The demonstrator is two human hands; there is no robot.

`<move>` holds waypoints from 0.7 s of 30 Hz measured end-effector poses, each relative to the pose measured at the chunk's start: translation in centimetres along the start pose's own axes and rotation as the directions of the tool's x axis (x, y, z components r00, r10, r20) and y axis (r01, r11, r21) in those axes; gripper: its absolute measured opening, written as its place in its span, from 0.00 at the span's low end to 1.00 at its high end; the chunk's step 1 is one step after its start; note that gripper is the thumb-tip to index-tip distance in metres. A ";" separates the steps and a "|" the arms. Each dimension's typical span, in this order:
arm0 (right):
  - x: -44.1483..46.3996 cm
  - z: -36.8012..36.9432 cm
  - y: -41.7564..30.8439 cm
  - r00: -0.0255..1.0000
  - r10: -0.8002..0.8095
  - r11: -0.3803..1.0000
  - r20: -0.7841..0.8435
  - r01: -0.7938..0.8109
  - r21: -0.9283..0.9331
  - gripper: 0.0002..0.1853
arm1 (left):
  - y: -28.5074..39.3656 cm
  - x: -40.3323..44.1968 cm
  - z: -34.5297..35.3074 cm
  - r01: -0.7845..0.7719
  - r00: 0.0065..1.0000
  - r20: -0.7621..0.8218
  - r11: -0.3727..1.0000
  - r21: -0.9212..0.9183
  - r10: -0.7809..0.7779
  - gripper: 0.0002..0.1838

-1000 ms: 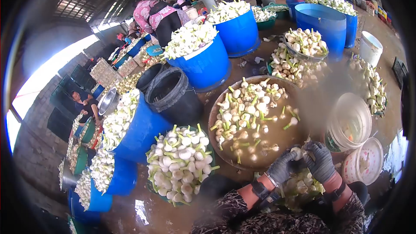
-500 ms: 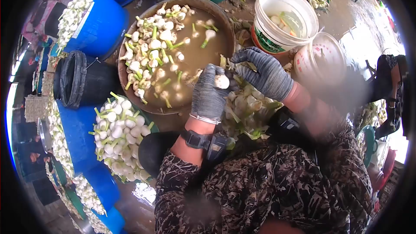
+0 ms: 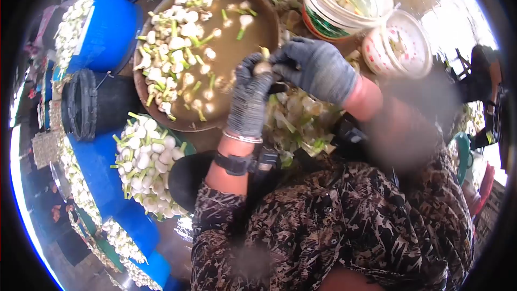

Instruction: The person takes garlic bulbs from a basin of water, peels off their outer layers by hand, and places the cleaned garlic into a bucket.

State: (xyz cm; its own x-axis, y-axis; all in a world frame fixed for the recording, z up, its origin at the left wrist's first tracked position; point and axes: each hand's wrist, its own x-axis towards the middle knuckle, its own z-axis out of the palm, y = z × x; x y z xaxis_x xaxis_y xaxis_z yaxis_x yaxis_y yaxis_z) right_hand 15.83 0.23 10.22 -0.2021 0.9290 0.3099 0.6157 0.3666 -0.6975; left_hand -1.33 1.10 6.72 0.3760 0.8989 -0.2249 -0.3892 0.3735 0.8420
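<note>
My left hand, in a grey knit glove, is closed around a garlic bulb with its short cut stalk pointing up. My right hand, gloved the same way, has its fingers bent and pressed against the side of that bulb; its fingertips are partly hidden. Just beyond both hands stands a wide round basin of murky water, with many stalked garlic bulbs heaped along its left side and a few floating apart. Below my hands lies a pile of garlic skins and leaf scraps.
A heap of clean white garlic stands left of my knee. Blue tubs and a black bucket line the left side. At upper right are a white bucket with water and a tilted white pail. Another person's leg shows at far right.
My right hand has moved in to meet the bulb, and the bulb has turned stalk-up in my left hand. The whole view has shifted slightly.
</note>
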 end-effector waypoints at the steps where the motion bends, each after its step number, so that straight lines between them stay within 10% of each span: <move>1: -0.1 -0.1 -0.1 0.997 0.059 0.994 0.047 -0.054 -0.095 0.07 | 0.1 -0.2 0.3 -0.012 1.000 -0.016 0.983 0.181 0.015 0.19; 3: 1.0 0.0 -0.3 0.999 0.028 0.982 0.038 -0.020 -0.188 0.07 | -1.7 0.9 -1.7 -0.193 0.973 0.009 0.796 0.574 0.229 0.16; 8: 0.5 1.2 0.0 0.988 0.140 0.973 0.061 -0.126 -0.193 0.08 | -4.6 1.3 -2.3 -0.209 0.955 -0.017 0.713 0.669 0.296 0.15; 10: 0.7 1.8 0.6 0.992 0.121 0.981 0.023 -0.116 -0.154 0.07 | -5.1 1.3 -2.4 -0.072 0.996 -0.026 0.913 0.402 0.090 0.15; 14: 2.1 2.1 5.8 0.981 0.190 0.974 0.036 -0.184 -0.129 0.03 | -2.2 3.0 -1.6 -0.014 0.999 0.044 0.912 0.410 -0.005 0.16; 18: 3.3 2.1 14.9 0.951 0.305 0.897 -0.052 -0.305 -0.318 0.03 | -0.9 5.2 -2.5 0.187 0.966 0.195 0.980 -0.068 -0.171 0.23; 21: 5.3 1.0 12.4 0.915 0.402 0.909 -0.016 -0.401 -0.112 0.09 | -1.9 6.8 -4.1 0.115 0.981 0.161 0.993 -0.032 -0.109 0.27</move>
State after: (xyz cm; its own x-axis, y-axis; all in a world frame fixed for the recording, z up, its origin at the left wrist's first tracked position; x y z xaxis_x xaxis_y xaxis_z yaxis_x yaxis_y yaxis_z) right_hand 21.68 9.79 2.57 0.0752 0.9971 0.0137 0.7261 -0.0453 -0.6861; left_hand -1.49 7.48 1.57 0.5466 0.8043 -0.2332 -0.3702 0.4818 0.7942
